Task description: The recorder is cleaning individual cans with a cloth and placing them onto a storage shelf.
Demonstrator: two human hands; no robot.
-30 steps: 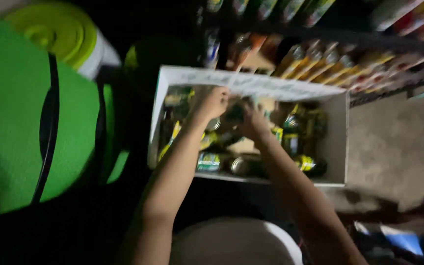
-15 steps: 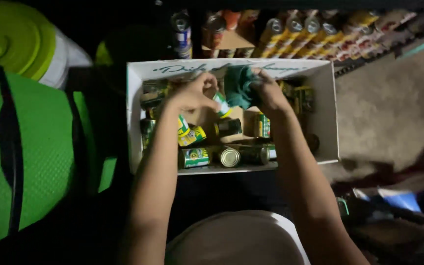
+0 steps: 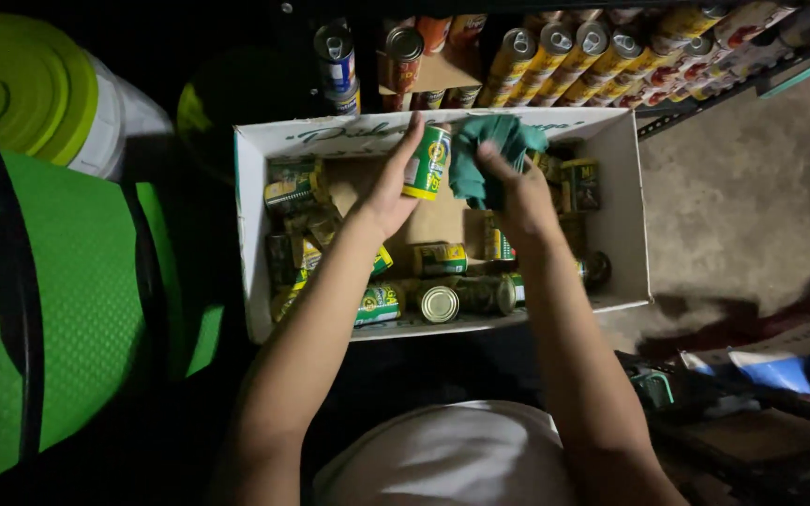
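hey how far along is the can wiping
Done: cannot tell; no wiped pile shows apart. In hand: left hand holds a green can upright, right hand holds a teal cloth beside it. Left: many cans lie in the box.

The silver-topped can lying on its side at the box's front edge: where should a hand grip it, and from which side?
Grip the silver-topped can around its round side wall, from above. It lies flat, lid toward the camera, with cans close on both sides in the cardboard box, so the upper curve looks the freest.

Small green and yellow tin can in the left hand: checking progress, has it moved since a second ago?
Yes. The small green and yellow tin can rose from inside the white cardboard box towards its far wall.
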